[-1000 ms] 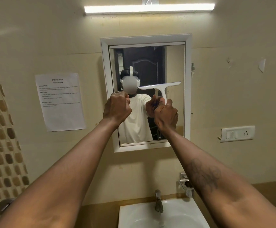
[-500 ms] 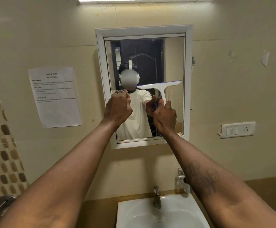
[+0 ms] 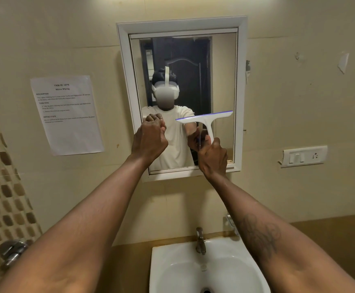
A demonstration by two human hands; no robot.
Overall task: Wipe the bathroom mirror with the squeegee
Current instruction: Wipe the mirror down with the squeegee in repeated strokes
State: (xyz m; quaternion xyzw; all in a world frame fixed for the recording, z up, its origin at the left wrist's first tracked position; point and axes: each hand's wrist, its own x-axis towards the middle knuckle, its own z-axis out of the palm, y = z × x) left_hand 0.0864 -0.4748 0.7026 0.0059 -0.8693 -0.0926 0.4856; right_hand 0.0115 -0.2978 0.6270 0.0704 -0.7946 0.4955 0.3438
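Note:
A white-framed mirror (image 3: 241,92) hangs on the beige wall above the sink. My right hand (image 3: 212,158) grips the handle of a white squeegee (image 3: 206,121). Its blade lies nearly level against the lower right part of the glass, tilted up slightly to the right. My left hand (image 3: 149,140) is a closed fist, raised in front of the mirror's lower left part, with nothing visible in it. The glass reflects a person in a white shirt wearing a headset.
A white sink (image 3: 246,267) with a metal tap (image 3: 200,243) sits directly below. A printed paper sheet (image 3: 66,115) is taped left of the mirror. A switch plate (image 3: 303,156) is on the right wall. A tiled strip and a metal fitting (image 3: 11,251) are at the left.
The squeegee has slid down the glass with my right hand, from mid-height to the lower part. The camera has tilted down, so the lamp above has left the view.

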